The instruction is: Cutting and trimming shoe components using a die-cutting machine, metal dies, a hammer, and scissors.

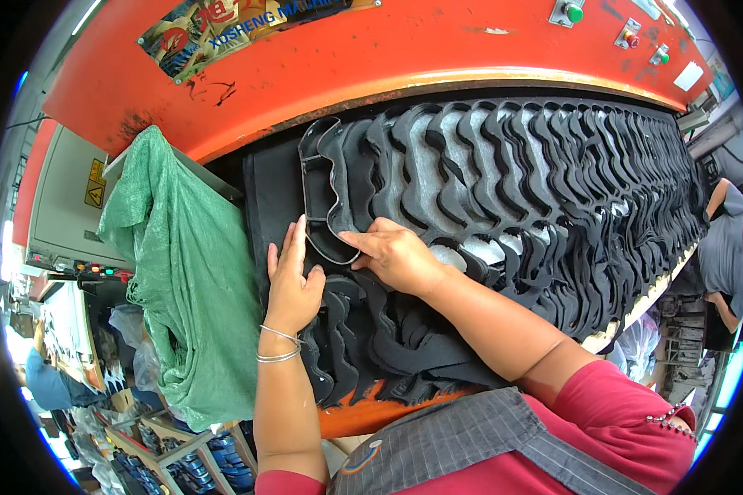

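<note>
Two hands at a curved metal frame on black sheet material

The right hand [396, 256] has its index finger stretched over the lower right wall of the metal frame [339, 186], with the thumb on the outer side, so the wall sits in a narrow pinch; the other fingers are curled. The left hand [293, 285] is loosely spread, its longer fingers nearly straight and their tips at the frame's lower left edge, the thumb set apart toward the right hand.

The frame is long and open, with one fairly straight side, one wavy side and crossbars between. It lies on a black sheet [276, 190] at the left end of the work area, just beside the nearest of many wavy black strips [520, 165]. These run in crowded rows to the right, with a pale surface showing between some. Loose black pieces [413, 338] are heaped below the hands, near the table's orange edge [347, 421].

Two bangles [279, 356] circle the left wrist. Behind the strips stretches a red-orange machine beam [437, 45], with a green button [576, 14] at upper right. A green cloth [198, 289] hangs to the left. Farther right, a person in grey [725, 239] is partly visible.
</note>
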Tool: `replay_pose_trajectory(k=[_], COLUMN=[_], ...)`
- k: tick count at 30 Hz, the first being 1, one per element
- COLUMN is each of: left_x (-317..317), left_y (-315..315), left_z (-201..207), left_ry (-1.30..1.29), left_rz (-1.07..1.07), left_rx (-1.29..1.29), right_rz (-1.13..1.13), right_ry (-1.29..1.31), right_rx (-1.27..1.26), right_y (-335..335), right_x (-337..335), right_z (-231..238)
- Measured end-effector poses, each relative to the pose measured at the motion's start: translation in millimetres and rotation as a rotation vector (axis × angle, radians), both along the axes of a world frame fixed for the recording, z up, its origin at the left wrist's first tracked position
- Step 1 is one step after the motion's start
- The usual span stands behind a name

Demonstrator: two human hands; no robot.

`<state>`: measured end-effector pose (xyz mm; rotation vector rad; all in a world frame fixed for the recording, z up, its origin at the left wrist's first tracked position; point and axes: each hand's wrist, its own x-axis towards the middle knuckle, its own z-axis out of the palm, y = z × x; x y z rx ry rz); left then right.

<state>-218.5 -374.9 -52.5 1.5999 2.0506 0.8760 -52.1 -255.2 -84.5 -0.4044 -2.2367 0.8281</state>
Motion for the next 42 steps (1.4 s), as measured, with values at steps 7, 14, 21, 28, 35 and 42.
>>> replay_pose_trajectory(k=[7, 14, 21, 28, 35, 42], left_x=[-10.9, -22.5, 144.3, 306.0, 298.2, 213.4], left_y=[11.3, 30.1, 144.3, 341.7, 403.9, 196.4], left_z=[-4.2, 9.1, 53.2, 123.4, 148.3, 95.1], left_ry=[0.0, -0.053, -0.113, -0.321, 0.217, 0.212], left_rz=[-0.01, 0.258, -0.087, -0.59, -0.31, 0.077], left_rx=[-0.082, 0.272, 0.227, 0.623, 0.344, 0.517], right_rz=[-0.061, -0.07, -0.436, -1.11, -1.452, -0.766], right_ry=[-0.086, 0.015, 0.346, 0.567, 0.479, 0.245], right_rx=[-0.071, -0.308, -0.103, 0.247, -0.069, 0.023], right_y=[1.0, 54.9, 180.4, 517.4, 579.5, 397.0], right_x=[-1.6, 56.2, 261.4, 530.5, 526.8, 506.9], right_z=[0.0, 111.3, 103.5, 141.2, 145.5, 105.6])
